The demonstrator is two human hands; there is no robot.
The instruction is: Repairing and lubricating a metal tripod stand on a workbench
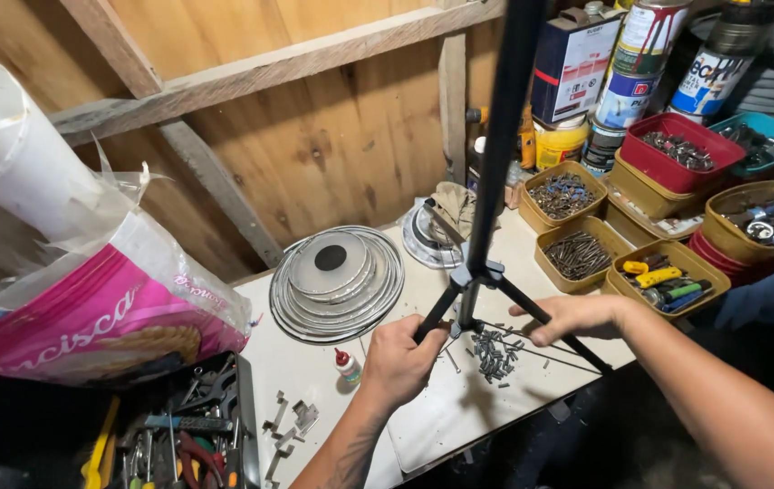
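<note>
On tripod legs [495,303], seemingly both hands.

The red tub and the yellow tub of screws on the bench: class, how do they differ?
The red tub sits stacked on top of another tub, while the yellow tub of screws rests directly on the white bench. The red tub holds shiny silvery metal pieces; the yellow tub holds dark, long screws. Both are open plastic tubs of hardware.
</note>
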